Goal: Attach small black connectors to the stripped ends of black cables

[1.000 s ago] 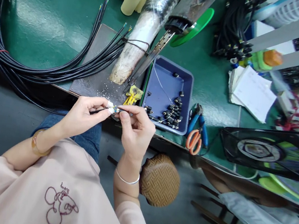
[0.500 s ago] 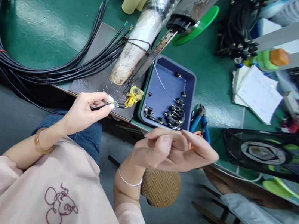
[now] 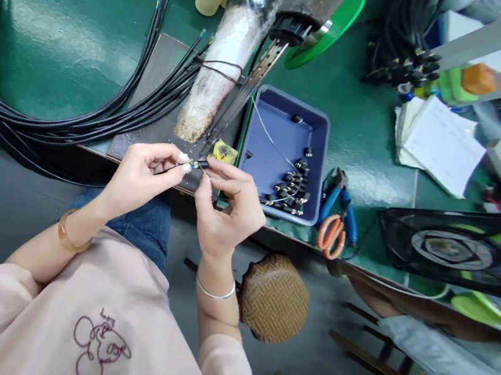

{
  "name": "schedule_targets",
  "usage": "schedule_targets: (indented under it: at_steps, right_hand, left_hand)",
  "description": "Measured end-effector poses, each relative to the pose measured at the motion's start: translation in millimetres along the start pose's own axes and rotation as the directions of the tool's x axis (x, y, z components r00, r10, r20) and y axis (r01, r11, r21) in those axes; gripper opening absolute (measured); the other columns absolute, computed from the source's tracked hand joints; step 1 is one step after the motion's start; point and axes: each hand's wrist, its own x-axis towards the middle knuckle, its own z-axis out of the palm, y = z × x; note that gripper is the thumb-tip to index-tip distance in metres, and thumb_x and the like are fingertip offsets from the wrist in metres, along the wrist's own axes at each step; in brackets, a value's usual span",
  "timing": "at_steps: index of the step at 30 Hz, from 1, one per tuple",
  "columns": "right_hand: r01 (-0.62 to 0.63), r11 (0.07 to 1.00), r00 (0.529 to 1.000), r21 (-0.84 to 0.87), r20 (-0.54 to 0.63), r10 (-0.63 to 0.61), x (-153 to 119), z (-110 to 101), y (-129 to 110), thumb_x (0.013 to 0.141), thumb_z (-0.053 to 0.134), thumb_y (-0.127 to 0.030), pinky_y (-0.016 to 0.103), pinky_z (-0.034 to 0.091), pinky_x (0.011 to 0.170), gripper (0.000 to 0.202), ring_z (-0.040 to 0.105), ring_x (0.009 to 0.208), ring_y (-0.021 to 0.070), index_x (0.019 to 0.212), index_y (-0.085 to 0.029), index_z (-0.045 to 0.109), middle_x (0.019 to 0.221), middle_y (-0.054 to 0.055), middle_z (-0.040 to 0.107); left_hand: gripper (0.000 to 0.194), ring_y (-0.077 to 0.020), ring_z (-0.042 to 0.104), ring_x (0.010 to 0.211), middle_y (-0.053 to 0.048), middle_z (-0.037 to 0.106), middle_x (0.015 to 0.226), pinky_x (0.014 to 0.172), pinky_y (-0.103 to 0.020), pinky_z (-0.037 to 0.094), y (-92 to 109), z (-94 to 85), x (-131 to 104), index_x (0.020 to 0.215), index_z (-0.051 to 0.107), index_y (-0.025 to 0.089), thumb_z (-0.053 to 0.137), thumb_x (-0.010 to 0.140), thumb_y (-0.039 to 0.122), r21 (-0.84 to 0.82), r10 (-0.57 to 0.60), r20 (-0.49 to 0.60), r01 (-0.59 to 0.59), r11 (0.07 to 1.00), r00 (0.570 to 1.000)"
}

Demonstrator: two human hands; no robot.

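My left hand [image 3: 146, 171], white covers on its thumb and forefinger tips, pinches the end of a black cable [image 3: 169, 169]. Fine coloured wires show at that end, against a small black connector [image 3: 200, 163]. My right hand [image 3: 229, 200] has closed its thumb and forefinger beside the connector, on a thin silvery solder wire [image 3: 271, 201] that loops across the blue tray [image 3: 293, 100]. Just beyond the fingertips sits a yellow piece [image 3: 226, 152], partly hidden by the right hand. The soldering iron [image 3: 251, 89] slants down with its tip close above the connector.
Many black cables [image 3: 46, 123] lie bundled at the left. Small black connectors [image 3: 292, 188] are in the tray. Blue-handled cutters [image 3: 332, 197] and orange-handled scissors [image 3: 331, 235] lie right of it. A fan [image 3: 454, 248] stands further right, a stool [image 3: 275, 299] below, and another person's sleeve [image 3: 441, 363] shows lower right.
My right hand has moved left from in front of the tray to the connector, bringing the solder wire along. My left hand still holds the cable in nearly the same place.
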Motion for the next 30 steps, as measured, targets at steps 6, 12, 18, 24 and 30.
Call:
schedule_targets:
  at_steps: [6, 12, 18, 24, 30]
  right_hand:
    - [-0.008, 1.000, 1.000, 0.022, 0.009, 0.008, 2.5, 1.5, 3.1, 0.090, 0.064, -0.014, 0.035, 0.064, 0.080, 0.011, 0.074, 0.093, 0.0175, 0.086, -0.023, 0.059, 0.101, 0.003, 0.075]
    - [0.012, 1.000, 1.000, 0.014, 0.008, -0.012, 6.6, 3.3, 1.7, 0.089, 0.064, -0.015, 0.035, 0.064, 0.077, 0.012, 0.075, 0.091, 0.0182, 0.084, -0.024, 0.059, 0.098, 0.003, 0.075]
    - [-0.014, 1.000, 1.000, 0.012, 0.022, 0.014, 4.2, 2.0, 4.0, 0.090, 0.064, -0.016, 0.035, 0.065, 0.076, 0.011, 0.075, 0.090, 0.0179, 0.084, -0.024, 0.058, 0.100, 0.003, 0.075]
    - [-0.006, 1.000, 1.000, 0.023, 0.010, 0.006, 5.2, 1.6, 4.4, 0.089, 0.065, -0.014, 0.034, 0.065, 0.077, 0.013, 0.075, 0.091, 0.0176, 0.083, -0.024, 0.058, 0.100, 0.003, 0.075]
    - [0.011, 1.000, 1.000, 0.009, -0.002, -0.011, 8.6, 1.5, 1.0, 0.088, 0.065, -0.013, 0.034, 0.064, 0.075, 0.013, 0.074, 0.091, 0.0178, 0.083, -0.024, 0.059, 0.099, 0.002, 0.075]
  left_hand:
    - [0.014, -0.0068, 0.048, 0.051, 0.001, 0.059, 0.062, 0.047, -0.019, 0.037, 3.5, -3.5, 5.6, 0.072, 0.067, 0.013, 0.072, 0.075, 0.025, 0.021, -0.023, 0.028, 0.023, 1.000, 0.999]
    - [0.016, -0.0067, 0.048, 0.052, 0.001, 0.058, 0.063, 0.049, -0.019, 0.038, 5.6, -3.1, 7.3, 0.070, 0.064, 0.014, 0.072, 0.075, 0.026, 0.017, -0.043, 0.041, 0.043, 0.999, 0.998]
    - [0.017, -0.0070, 0.047, 0.053, 0.002, 0.056, 0.061, 0.052, -0.020, 0.040, 4.0, -1.9, 8.8, 0.070, 0.064, 0.014, 0.074, 0.072, 0.028, -0.041, -0.049, 0.049, 0.051, 0.998, 0.998]
    - [0.016, -0.0065, 0.045, 0.051, 0.003, 0.055, 0.058, 0.048, -0.020, 0.036, 7.7, -1.3, 11.7, 0.068, 0.063, 0.015, 0.074, 0.071, 0.026, -0.044, -0.052, 0.064, 0.055, 0.998, 0.997]
    - [0.018, -0.0063, 0.042, 0.049, 0.005, 0.052, 0.056, 0.048, -0.021, 0.037, 10.2, -1.0, 11.7, 0.068, 0.062, 0.016, 0.074, 0.073, 0.028, -0.058, -0.069, 0.076, 0.074, 0.996, 0.995]
